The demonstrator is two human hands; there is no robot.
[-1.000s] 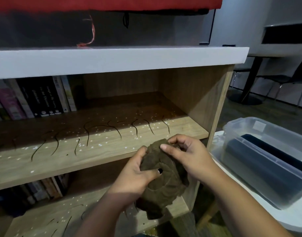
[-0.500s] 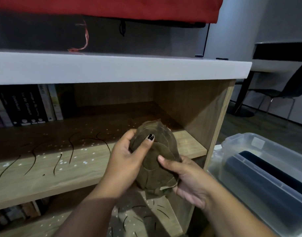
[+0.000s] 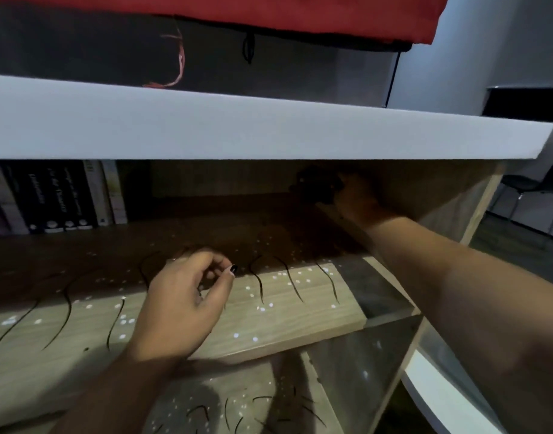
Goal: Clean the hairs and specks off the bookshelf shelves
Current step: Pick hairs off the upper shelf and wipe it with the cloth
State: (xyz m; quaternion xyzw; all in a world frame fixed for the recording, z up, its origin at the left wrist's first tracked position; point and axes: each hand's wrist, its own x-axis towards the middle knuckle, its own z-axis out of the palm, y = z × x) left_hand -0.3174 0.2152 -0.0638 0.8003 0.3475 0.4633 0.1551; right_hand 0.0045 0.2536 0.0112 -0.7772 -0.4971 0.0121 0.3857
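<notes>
My right hand (image 3: 355,198) reaches deep into the back right corner of the upper wooden shelf (image 3: 300,321) and grips a dark brown cloth (image 3: 315,186) there. My left hand (image 3: 184,299) hovers over the front of that shelf with its fingers loosely curled and nothing in it. Several long dark hairs (image 3: 289,281) and white specks (image 3: 298,277) lie scattered across the upper shelf. More hairs and specks lie on the lower shelf (image 3: 237,405).
Books (image 3: 59,195) stand at the back left of the upper shelf. A white top board (image 3: 268,133) overhangs the shelf opening, with red fabric (image 3: 300,10) above it. The bookcase's right side panel (image 3: 475,211) stands close to my right forearm. A chair (image 3: 531,189) is at far right.
My right hand has carried the cloth from in front of the shelf into its back right corner. My left hand let go of the cloth and now hovers over the shelf front.
</notes>
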